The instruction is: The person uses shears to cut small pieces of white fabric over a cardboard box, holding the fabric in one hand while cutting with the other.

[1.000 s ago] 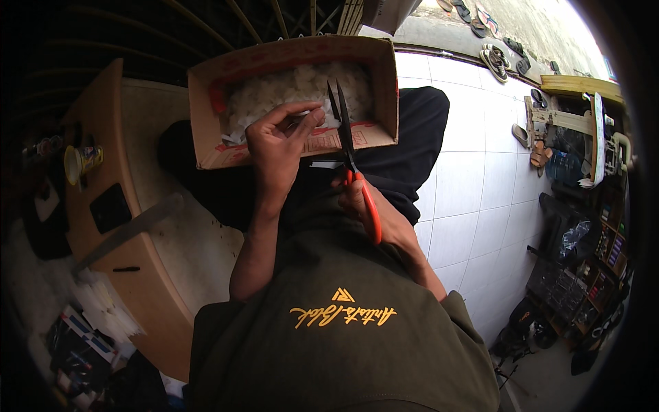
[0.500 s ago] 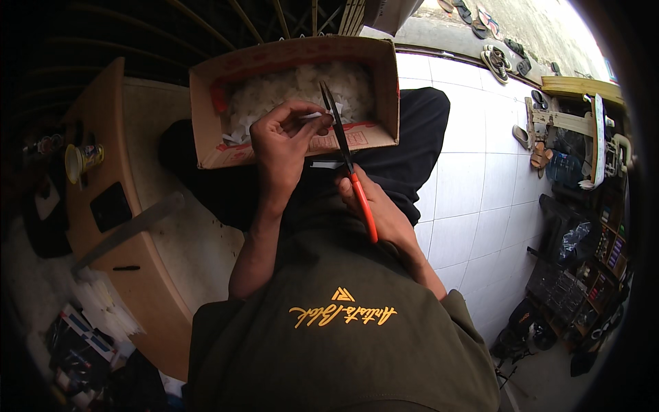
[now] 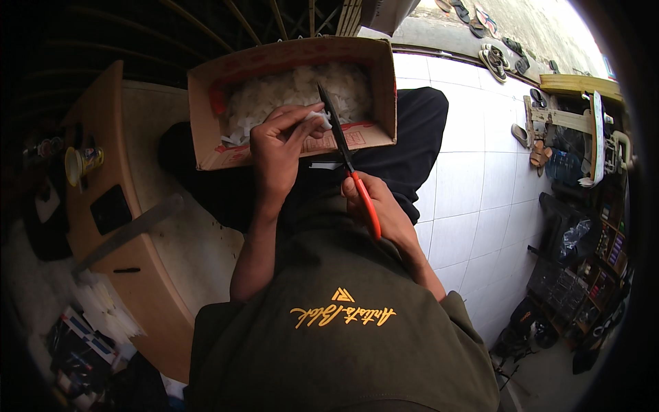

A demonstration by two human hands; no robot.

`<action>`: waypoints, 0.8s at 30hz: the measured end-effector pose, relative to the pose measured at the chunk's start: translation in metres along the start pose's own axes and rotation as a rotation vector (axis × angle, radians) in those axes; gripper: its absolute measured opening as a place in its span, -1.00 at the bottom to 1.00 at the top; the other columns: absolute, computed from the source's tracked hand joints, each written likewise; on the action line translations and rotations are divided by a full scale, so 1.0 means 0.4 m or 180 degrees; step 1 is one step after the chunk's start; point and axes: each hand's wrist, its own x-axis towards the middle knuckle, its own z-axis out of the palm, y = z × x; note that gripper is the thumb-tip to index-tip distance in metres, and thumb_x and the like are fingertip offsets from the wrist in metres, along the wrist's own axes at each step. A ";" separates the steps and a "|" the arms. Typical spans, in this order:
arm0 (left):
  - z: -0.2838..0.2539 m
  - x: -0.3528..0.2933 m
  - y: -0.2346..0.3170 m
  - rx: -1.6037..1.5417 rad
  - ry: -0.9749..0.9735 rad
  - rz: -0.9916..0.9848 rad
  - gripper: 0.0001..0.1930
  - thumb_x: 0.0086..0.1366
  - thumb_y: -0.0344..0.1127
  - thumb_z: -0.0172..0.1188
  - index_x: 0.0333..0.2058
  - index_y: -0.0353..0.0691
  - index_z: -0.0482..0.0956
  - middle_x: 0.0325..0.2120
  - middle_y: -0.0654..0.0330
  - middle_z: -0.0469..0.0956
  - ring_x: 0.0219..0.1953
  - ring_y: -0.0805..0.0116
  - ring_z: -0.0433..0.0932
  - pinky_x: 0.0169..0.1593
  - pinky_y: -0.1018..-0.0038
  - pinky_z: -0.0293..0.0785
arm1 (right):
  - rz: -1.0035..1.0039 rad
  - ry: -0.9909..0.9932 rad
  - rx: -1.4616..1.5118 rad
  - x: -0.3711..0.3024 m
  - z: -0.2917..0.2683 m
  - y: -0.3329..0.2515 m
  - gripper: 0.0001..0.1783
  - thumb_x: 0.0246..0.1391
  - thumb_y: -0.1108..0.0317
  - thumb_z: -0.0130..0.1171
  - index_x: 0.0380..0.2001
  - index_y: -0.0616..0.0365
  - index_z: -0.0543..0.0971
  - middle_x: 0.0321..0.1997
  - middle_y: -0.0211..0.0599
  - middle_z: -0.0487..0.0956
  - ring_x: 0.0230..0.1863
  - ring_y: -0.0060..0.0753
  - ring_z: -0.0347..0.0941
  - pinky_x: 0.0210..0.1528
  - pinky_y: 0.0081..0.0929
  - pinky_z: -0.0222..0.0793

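Note:
Over the near side of a cardboard box (image 3: 293, 161), my left hand (image 3: 280, 141) pinches a small white strip (image 3: 318, 119), which looks like paper or thin plastic. My right hand (image 3: 379, 201) is wrapped round the red handles of a pair of scissors (image 3: 338, 130). The dark blades point up and away over the box, close beside the white strip, and look nearly closed. Inside the box lies a heap of small whitish cut pieces (image 3: 295, 89). The box rests at my lap, against my dark trousers.
To the left stands a wooden table (image 3: 137, 226) with a yellow cup (image 3: 84, 163) and a dark flat object (image 3: 110, 207) on it. White floor tiles (image 3: 460, 178) spread to the right. Several shoes and sandals (image 3: 493, 62) lie beyond, and a cluttered shelf (image 3: 604, 254) stands at the far right.
More of the white strip shows between my left fingers, at the blades. The scissors have tilted slightly, and my right thumb now shows on the handle.

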 end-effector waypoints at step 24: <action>0.028 -0.016 0.028 -0.0155 0.0124 -0.0361 -0.81 0.19 -0.62 0.28 -0.18 -0.45 0.64 -0.26 0.05 0.64 -0.24 0.33 0.68 -0.12 0.49 0.71 | -0.0127 -0.0220 -0.0576 -0.004 0.002 0.011 -0.41 0.36 -0.26 -0.30 -0.12 0.10 0.36 -0.51 -0.53 0.28 -0.51 -0.66 0.14 -0.41 -0.60 0.14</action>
